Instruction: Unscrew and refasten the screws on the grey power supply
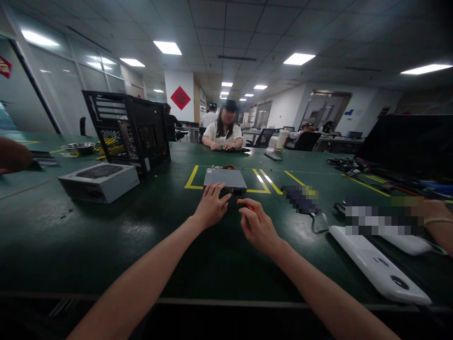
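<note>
At ten o'clock a pale metal unit [101, 182] is resting near a black case [130, 130]. At twelve, the left hand [211, 204] is curving over the near edge of a grey box [226, 176]; whether it is gripping, I cannot tell. Beside it, the right hand [260, 226] is pinching a red item [245, 203] closely; steady left-hand bracing should be helping its aim. Fingers are hiding the box's near face and most of the item; pixelation is masking something beside a white casing [377, 264] toward two.

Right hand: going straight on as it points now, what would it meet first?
Likely the left hand, at the near side of the grey metal box; depth is unclear, so the red-orange item in the right hand might reach the box first.
</note>
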`<move>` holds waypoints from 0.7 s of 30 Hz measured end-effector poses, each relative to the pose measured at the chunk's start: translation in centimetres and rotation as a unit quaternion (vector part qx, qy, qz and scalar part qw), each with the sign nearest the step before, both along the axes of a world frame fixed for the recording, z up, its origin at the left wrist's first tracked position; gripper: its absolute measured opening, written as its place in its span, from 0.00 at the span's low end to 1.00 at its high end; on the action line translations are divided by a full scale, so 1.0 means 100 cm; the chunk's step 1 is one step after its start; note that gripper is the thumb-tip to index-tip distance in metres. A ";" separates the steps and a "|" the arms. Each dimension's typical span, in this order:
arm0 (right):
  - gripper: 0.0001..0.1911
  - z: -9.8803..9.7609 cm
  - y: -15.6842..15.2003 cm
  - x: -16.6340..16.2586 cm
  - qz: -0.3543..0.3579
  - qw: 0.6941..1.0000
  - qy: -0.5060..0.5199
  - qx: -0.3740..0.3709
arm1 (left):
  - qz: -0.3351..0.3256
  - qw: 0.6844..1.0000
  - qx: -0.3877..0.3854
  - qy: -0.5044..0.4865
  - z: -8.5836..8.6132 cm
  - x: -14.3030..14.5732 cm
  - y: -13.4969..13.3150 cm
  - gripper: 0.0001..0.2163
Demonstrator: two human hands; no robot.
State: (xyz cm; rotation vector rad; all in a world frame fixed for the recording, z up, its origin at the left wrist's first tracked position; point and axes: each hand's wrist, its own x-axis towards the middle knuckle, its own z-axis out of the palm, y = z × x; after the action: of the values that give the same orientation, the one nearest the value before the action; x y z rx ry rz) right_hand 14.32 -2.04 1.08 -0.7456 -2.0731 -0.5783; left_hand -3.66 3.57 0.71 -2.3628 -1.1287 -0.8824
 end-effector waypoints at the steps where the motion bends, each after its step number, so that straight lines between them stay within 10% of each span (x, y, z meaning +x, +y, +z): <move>1: 0.14 0.000 0.000 0.000 -0.003 1.000 0.004 0.003 | 0.000 1.000 0.000 -0.001 0.000 0.000 0.000 0.15; 21: 0.14 0.001 0.002 0.001 -0.023 0.999 0.025 0.007 | -0.002 1.000 -0.004 0.001 0.000 -0.001 0.000 0.15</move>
State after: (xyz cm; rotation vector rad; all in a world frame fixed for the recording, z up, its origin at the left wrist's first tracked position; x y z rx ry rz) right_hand 14.39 -1.86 1.14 -0.7929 -2.0090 -0.5944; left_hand -3.74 3.54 0.74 -2.3713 -1.1296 -0.8776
